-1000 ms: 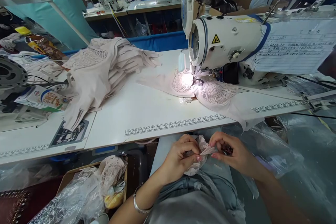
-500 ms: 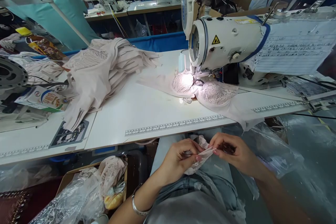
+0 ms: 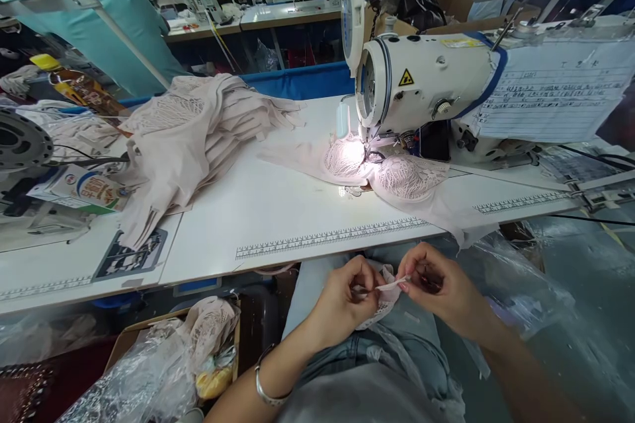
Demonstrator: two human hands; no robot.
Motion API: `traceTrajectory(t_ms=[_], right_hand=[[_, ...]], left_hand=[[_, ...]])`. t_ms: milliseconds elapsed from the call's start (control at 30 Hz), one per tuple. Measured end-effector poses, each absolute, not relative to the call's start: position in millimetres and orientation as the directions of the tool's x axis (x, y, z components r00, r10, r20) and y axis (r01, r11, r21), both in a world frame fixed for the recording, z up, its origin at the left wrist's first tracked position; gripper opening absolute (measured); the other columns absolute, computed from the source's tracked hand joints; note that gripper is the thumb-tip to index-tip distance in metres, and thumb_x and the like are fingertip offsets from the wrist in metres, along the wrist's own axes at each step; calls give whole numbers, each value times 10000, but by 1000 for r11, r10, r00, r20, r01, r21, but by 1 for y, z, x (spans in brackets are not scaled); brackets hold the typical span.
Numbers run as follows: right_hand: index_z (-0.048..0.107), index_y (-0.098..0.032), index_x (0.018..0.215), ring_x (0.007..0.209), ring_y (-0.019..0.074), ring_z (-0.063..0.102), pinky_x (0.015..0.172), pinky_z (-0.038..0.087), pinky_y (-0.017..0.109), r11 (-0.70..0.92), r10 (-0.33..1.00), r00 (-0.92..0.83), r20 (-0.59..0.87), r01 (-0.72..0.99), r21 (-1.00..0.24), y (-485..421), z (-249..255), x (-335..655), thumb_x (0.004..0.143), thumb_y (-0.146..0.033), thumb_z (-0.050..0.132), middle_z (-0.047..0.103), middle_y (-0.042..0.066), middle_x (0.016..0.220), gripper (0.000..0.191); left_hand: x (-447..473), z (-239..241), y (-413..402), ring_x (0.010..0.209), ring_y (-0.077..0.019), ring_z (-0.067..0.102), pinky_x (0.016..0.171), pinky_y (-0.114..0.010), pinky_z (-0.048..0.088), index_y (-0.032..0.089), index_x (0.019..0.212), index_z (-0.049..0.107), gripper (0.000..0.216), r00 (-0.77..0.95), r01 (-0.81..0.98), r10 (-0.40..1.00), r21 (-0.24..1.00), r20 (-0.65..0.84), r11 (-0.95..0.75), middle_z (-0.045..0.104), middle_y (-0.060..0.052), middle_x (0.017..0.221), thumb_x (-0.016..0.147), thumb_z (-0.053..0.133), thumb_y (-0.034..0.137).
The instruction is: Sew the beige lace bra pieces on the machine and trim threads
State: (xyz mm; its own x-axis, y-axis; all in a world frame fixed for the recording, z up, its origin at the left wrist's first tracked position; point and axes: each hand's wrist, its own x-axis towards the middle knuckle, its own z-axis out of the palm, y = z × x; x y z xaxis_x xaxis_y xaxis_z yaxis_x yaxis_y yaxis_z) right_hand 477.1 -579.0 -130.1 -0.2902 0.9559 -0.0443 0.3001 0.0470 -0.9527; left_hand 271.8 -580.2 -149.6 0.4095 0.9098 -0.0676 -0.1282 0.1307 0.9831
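Observation:
Over my lap, below the table edge, a small piece of pale pink lace fabric (image 3: 381, 309) is stretched between my two hands. My left hand (image 3: 347, 294) pinches one end of its edge, fingers curled. The other end is held between the thumb and fingertips of my right hand (image 3: 436, 284). Up on the table, a pale pink lace bra (image 3: 409, 177) lies under the needle of the white sewing machine (image 3: 426, 79), its wing draping over the front edge. The machine's lamp lights one cup brightly.
A stack of pale pink bra pieces (image 3: 198, 125) lies on the left of the white table (image 3: 268, 205). Behind it leans a bottle with a yellow cap (image 3: 84, 86). A cardboard box (image 3: 124, 344) with plastic and lace stands lower left. Another person in turquoise (image 3: 124, 33) sits beyond.
Both hands have shifted slightly, and the fabric edge between them now looks narrower and pulled straight. The bra at the machine and the stack have stayed put.

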Motion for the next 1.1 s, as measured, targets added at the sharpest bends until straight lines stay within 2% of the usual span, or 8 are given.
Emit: traceTrajectory(t_ms=[100,233,400,500,600,733,833,1100], right_hand=[[550,-248,848,477,95,389,453,321,235,79,957,-288,-34,371,-925,-583,-126,471,887,-328,640,497,-61,620,127],[576,-254,836,452,97,349,430,296,239,115,956,-292,-8,400,-909,-586,-120,468,894,-351,655,386,-84,560,137],[643,-239,776,551,122,487,483,372,266,207,978,-94,184,445,-872,-585,-124,484,990,-480,518,561,13,730,346],[550,-229,681,491,115,416,467,320,270,111,984,-177,36,434,-894,-586,-132,496,1013,-550,426,465,-17,603,479],[542,-237,776,481,109,339,474,277,270,36,930,-344,-127,429,-902,-587,-135,499,977,-657,421,418,-40,608,481],[604,-246,929,575,140,436,530,332,278,-11,893,-411,-182,385,-923,-586,-132,491,1012,-627,333,528,14,741,475],[584,-245,976,532,119,381,500,276,260,-61,877,-428,-220,354,-933,-583,-128,484,1006,-588,421,484,-26,677,381],[515,-228,827,520,94,294,499,219,251,-72,895,-404,-186,281,-957,-579,-130,475,958,-593,531,386,-74,606,388]], left_hand=[[277,-151,-581,779,-164,643,665,-243,509,207,888,645,155,384,-43,921,995,-70,94,700,-38,865,771,744,234],[281,-153,-582,674,-171,629,603,-251,472,204,706,734,163,311,83,946,994,-94,71,710,-31,689,795,768,336],[281,-148,-579,590,-145,590,552,-244,452,173,698,768,287,292,-30,944,985,-155,171,724,-53,680,786,777,445],[279,-145,-576,628,-161,616,577,-249,484,155,744,799,369,312,-91,931,969,-192,230,745,-81,716,743,803,524],[277,-143,-575,656,-168,622,595,-249,491,141,782,816,406,317,-71,921,963,-225,260,755,-98,737,739,805,545],[279,-140,-576,678,-163,624,611,-238,481,136,821,825,379,325,-69,922,967,-212,246,770,-105,779,768,791,510],[280,-139,-576,662,-153,615,614,-232,477,135,781,817,333,333,-75,924,972,-186,223,762,-95,747,779,783,466],[282,-140,-576,609,-117,521,575,-222,411,113,695,783,242,314,-45,932,977,-184,208,695,-67,664,763,760,345]])
